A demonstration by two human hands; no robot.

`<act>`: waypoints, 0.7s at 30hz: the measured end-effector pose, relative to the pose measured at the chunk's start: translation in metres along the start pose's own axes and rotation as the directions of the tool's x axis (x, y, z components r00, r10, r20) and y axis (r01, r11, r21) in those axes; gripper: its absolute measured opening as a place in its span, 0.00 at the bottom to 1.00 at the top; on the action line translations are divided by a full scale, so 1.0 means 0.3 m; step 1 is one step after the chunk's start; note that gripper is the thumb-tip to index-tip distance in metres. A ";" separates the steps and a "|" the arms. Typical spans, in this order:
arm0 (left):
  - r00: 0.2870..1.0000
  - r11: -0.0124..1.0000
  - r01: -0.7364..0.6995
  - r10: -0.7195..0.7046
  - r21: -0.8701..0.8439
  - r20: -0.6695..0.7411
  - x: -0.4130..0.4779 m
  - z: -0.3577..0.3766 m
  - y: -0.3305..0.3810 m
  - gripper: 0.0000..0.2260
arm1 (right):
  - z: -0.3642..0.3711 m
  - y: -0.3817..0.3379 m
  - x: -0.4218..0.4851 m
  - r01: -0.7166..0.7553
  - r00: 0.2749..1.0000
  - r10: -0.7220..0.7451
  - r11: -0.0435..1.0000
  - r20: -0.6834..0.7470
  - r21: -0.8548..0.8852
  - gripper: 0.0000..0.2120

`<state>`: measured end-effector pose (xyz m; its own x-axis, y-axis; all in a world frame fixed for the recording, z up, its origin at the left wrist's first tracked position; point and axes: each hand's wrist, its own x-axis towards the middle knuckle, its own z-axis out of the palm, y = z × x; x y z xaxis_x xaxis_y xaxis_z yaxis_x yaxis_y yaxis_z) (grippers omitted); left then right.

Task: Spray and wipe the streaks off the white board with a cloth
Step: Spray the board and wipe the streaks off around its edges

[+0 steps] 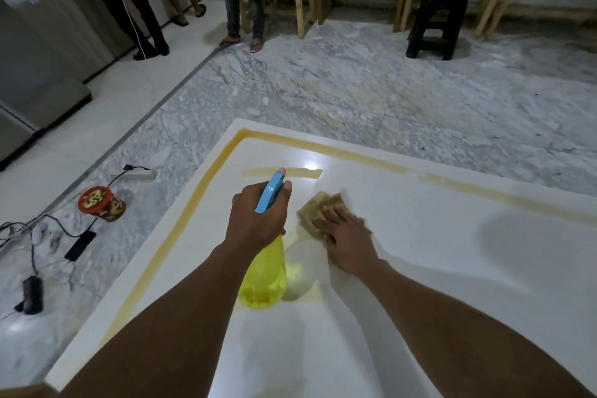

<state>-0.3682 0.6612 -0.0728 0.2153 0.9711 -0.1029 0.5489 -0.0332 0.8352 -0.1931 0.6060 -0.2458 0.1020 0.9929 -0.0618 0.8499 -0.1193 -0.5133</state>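
We are mid-wipe: our right hand (pixel 347 239) presses the cloth (pixel 315 207), fingers (pixel 332 217) straight, on the white board (pixel 452 268) lying on the floor (pixel 355 84); our left hand (pixel 258 216) grips the spray bottle (pixel 265 281). Next, we judge, the short streak (pixel 258 172) ahead needs wiping.

No text, brand, number or sign is legible. The round red-lidded tub (pixel 101 203), on the floor at far left, bears pale printed markings on its lid and side, too small and blurred to read.
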 end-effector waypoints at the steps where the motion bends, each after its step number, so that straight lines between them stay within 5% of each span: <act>1: 1.000 1.000 -0.003 0.003 -0.001 0.005 -0.017 -0.005 0.001 0.09 | 0.020 -0.017 -0.040 0.008 1.000 -0.008 1.000 0.010 0.011 0.21; 5: 0.999 0.999 -0.037 0.037 0.021 0.028 -0.122 -0.056 -0.005 0.16 | 0.106 -0.110 -0.251 0.048 0.998 -0.048 0.999 -0.031 0.016 0.24; 10: 0.994 0.995 -0.096 0.095 0.010 0.054 -0.296 -0.145 -0.032 0.11 | 0.198 -0.263 -0.525 0.021 0.998 -0.017 0.998 -0.064 0.061 0.28; 21: 0.991 0.999 -0.042 0.042 -0.007 0.129 -0.727 -0.382 -0.276 0.10 | 0.386 -0.559 -0.978 -0.091 0.992 0.092 0.996 -0.087 0.023 0.22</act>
<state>-0.5532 0.4792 -0.0576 0.3406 0.9303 -0.1364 0.5338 -0.0719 0.8426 -0.4253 0.3346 -0.2406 0.2249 0.9738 -0.0337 0.8251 -0.2087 -0.5250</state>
